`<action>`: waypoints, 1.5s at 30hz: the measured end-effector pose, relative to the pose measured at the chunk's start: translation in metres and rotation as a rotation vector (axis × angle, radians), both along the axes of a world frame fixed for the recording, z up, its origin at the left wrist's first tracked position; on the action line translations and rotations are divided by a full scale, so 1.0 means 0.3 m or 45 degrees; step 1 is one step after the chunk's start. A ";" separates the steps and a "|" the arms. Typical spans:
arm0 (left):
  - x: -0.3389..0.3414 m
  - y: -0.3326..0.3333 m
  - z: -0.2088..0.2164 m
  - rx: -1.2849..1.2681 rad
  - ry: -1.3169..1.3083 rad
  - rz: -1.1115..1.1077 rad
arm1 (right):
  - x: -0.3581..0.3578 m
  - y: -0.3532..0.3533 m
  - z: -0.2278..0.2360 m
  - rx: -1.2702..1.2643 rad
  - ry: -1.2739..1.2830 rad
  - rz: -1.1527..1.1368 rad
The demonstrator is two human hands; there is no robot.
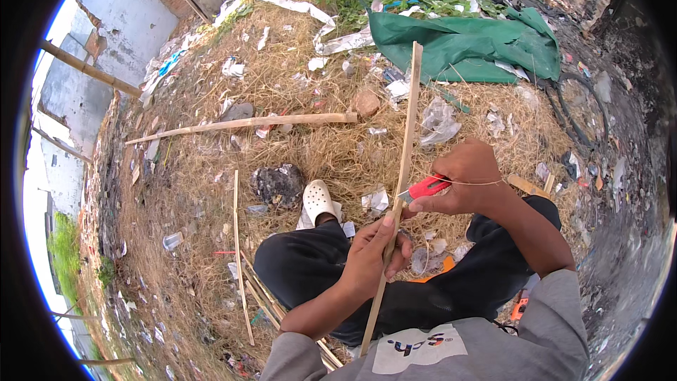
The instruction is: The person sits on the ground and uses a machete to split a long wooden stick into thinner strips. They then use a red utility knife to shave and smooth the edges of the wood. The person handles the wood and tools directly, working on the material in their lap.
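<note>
A long, thin bamboo strip (410, 127) slants up in front of me, its lower end resting near my shirt. My left hand (371, 254) is wrapped round the strip's lower half, thumb laid along it. Just above that, my right hand (462, 182) grips a red-handled utility knife (425, 188). The knife's blade meets the strip's right edge a little above my left thumb. How far the blade bites into the bamboo, I cannot tell.
Another bamboo piece (247, 124) lies across the dry grass at left. A thin strip (240, 254) and several more strips (262, 296) lie beside my left knee. A dark rock (277, 185) sits near my white clog (319, 200). Green sheeting (465, 46) spreads farther off among litter.
</note>
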State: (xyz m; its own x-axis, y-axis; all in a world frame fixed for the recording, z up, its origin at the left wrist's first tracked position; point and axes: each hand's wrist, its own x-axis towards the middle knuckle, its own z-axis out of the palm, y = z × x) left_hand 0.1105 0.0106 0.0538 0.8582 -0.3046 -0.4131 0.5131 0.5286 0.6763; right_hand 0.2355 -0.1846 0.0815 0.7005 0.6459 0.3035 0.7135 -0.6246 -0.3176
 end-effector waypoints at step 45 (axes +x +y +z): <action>0.001 -0.002 0.007 -0.028 0.127 0.070 | 0.014 0.005 -0.037 -0.105 -0.087 0.018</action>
State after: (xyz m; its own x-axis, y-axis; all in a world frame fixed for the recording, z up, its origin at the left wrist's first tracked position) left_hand 0.1108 0.0098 0.0560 0.8287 -0.2678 -0.4914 0.5472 0.5718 0.6112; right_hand 0.2396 -0.1832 0.0705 0.6705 0.6806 0.2953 0.7408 -0.6361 -0.2159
